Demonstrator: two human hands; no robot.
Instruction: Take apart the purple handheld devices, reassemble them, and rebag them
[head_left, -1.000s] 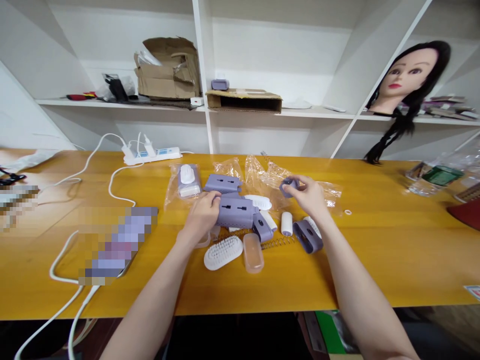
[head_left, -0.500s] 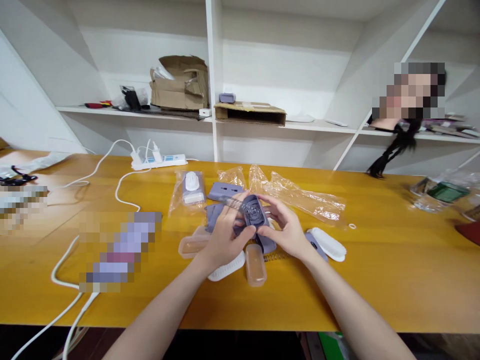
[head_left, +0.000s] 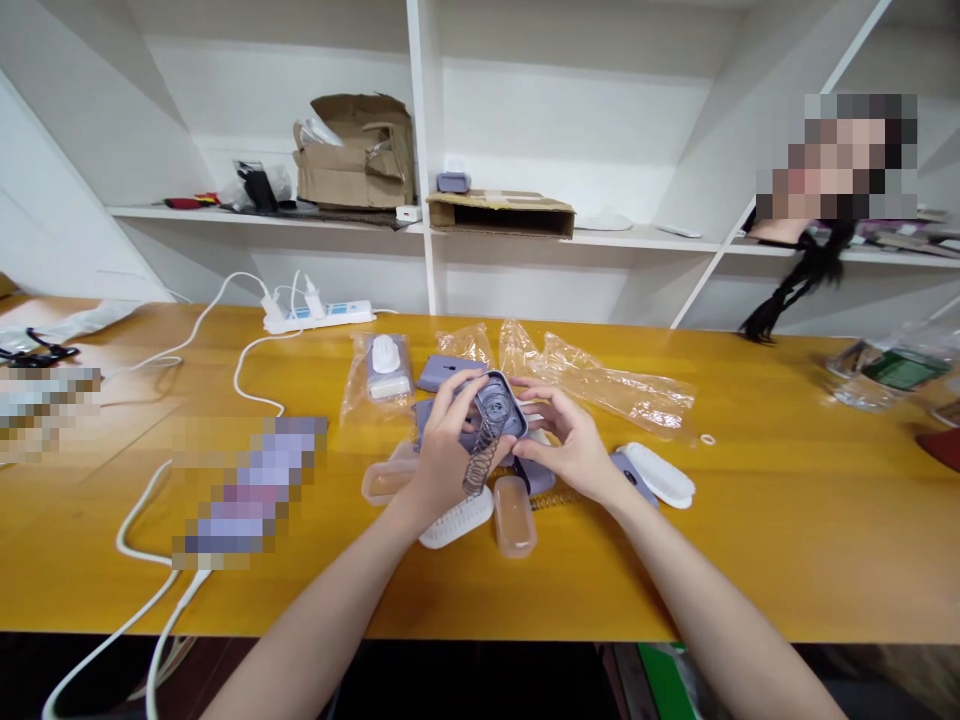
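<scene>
Purple case (head_left: 501, 408) + spring (head_left: 480, 465), table (head_left: 750, 540) centre

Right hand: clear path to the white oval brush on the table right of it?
Likely yes: the white oval brush lies uncovered on the yellow table beside the right hand, nothing between. That hand shares the purple plastic case with the left hand, so must release first.

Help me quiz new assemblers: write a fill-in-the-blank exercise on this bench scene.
Left hand and right hand hold a purple housing from which a metal ____ dangles.
The bristled brush near the left wrist is ____.
The power strip lies to the hands' ____.
Missing: spring; white; left.
</scene>
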